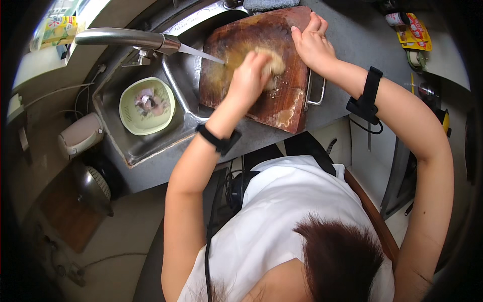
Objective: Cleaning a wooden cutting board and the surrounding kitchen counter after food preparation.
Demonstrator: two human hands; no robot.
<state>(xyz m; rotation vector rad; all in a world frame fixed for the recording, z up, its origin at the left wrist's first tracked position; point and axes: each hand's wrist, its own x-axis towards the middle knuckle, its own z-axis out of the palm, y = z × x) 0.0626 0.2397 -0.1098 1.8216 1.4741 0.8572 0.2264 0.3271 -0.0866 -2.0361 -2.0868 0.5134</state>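
My left hand (249,81) grips a pale yellow scrubbing pad (277,63), pressed against a thick wooden cutting board (260,107). Motion blurs the hand and pad, and the fingers hide part of the pad. The board lies tilted over the right sink bowl and the counter edge, wet and yellowish around the pad. At its far right corner, my right hand (315,47) holds the board's edge, thumb on the near face. A metal handle (317,90) sticks out of the right side. Water (202,54) runs from the steel faucet (128,37) onto the board, left of the pad.
In the left sink bowl (107,96) stands a pale green basket (127,122) with whitish and dark scraps inside. A pinkish jug (81,136) stands left of the sink. A grey cloth (269,3) lies behind the board. Yellow packets (417,36) sit at the far right.
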